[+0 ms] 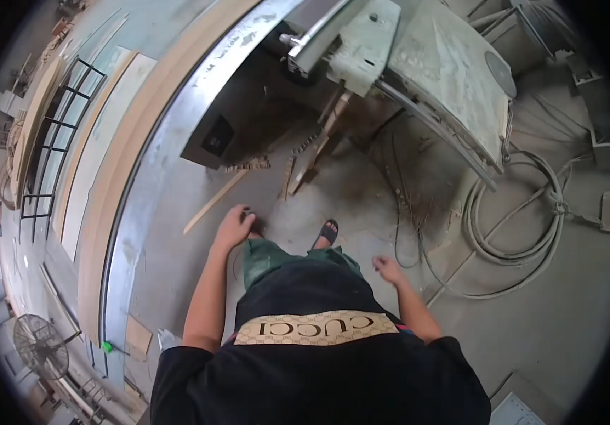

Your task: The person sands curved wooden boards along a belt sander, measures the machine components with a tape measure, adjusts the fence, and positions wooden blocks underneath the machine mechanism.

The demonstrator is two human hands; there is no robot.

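Note:
My left hand [234,227] hangs beside my green shorts, its fingers loosely bent and apart, with nothing visible in it. A long workbench with a bright metal edge [177,117] lies to its left, apart from the hand. On the other side, my right hand [388,270] is held out from my hip, fingers slightly curled and no object showing in them. It is nearest to thin cables [405,212] on the floor. Neither hand touches the bench or the machine.
A dusty machine [446,71] with a metal rail stands ahead. A coiled hose [475,234] lies at right. Wood strips [223,195] are on the floor by a dark box [208,144]. Beyond the bench are a black metal frame [53,138] and a fan [40,347].

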